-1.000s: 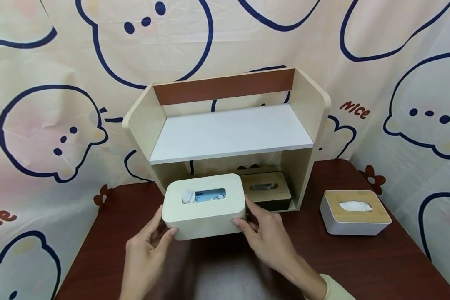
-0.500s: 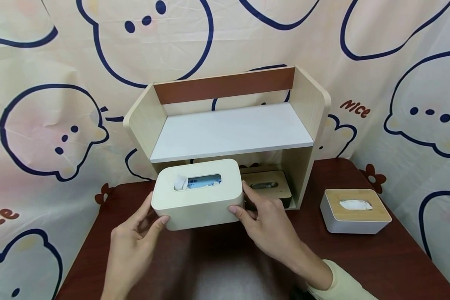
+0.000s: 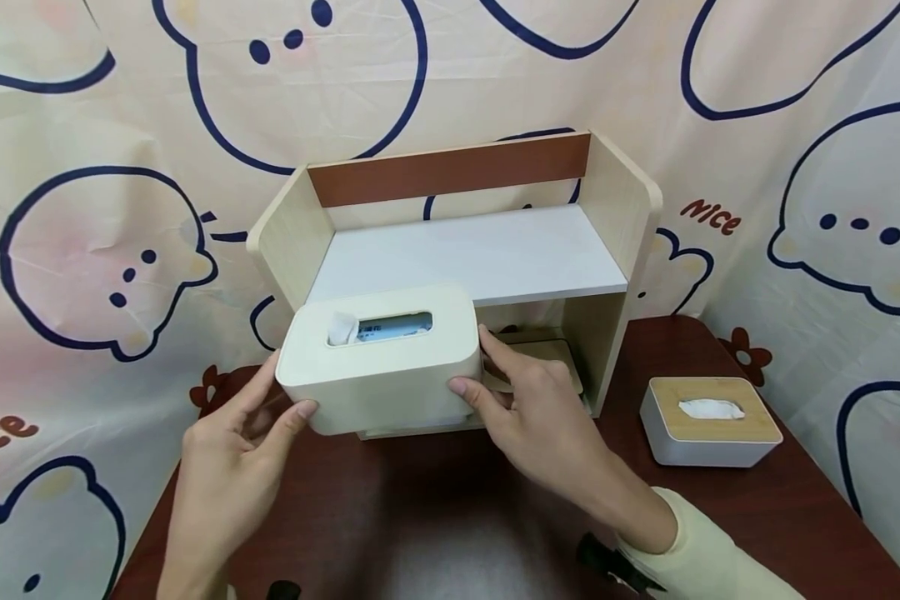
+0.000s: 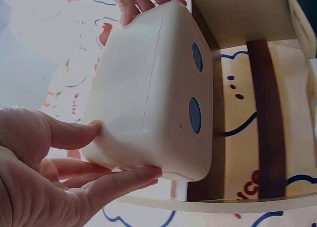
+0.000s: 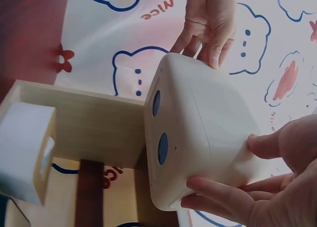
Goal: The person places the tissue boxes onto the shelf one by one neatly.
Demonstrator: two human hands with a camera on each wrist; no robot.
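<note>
Head view: left hand (image 3: 228, 471) and right hand (image 3: 536, 412) grip opposite ends of the white box (image 3: 382, 392), held aloft between them; unequal fingertip pressure could cause slippage, and insufficient height, collision with the shelf (image 3: 487, 250) beyond them.

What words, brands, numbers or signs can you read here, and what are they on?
"Nice": on the patterned backdrop, right of the shelf unit; it recurs, turned, in both wrist views.
"ce": on the backdrop, far left, its start cut off.
Marks on the blue wrapping inside the cream tissue box: too small to read.
</note>
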